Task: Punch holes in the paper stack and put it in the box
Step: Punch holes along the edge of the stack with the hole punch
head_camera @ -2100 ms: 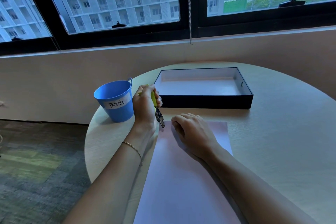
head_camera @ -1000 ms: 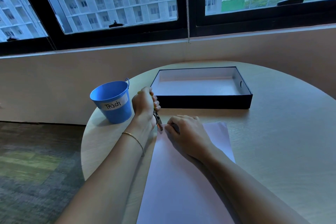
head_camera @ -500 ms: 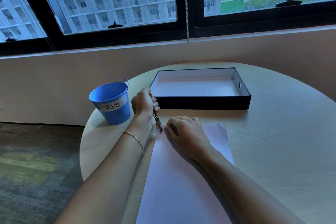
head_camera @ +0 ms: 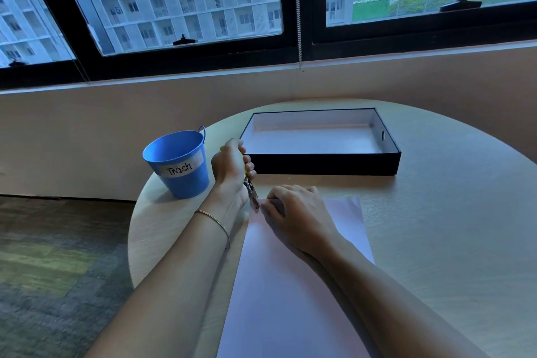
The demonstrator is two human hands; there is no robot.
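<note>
– What is the round table (head_camera: 436,241) made of?
– Pale wood grain, matt. The paper stack (head_camera: 290,299) on it is smooth and matt, faintly pinkish.
– And the punch (head_camera: 252,190)?
– Shiny bare metal at the head, yellow on the handles.
– The box (head_camera: 325,167)?
– Matt black outside, pale smooth lining. The blue bucket (head_camera: 180,166) has a slight sheen and a paper-like label.

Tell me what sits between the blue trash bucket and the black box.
In the head view, the left hand gripping the hole punch sits between the bucket and box, above bare table.
</note>
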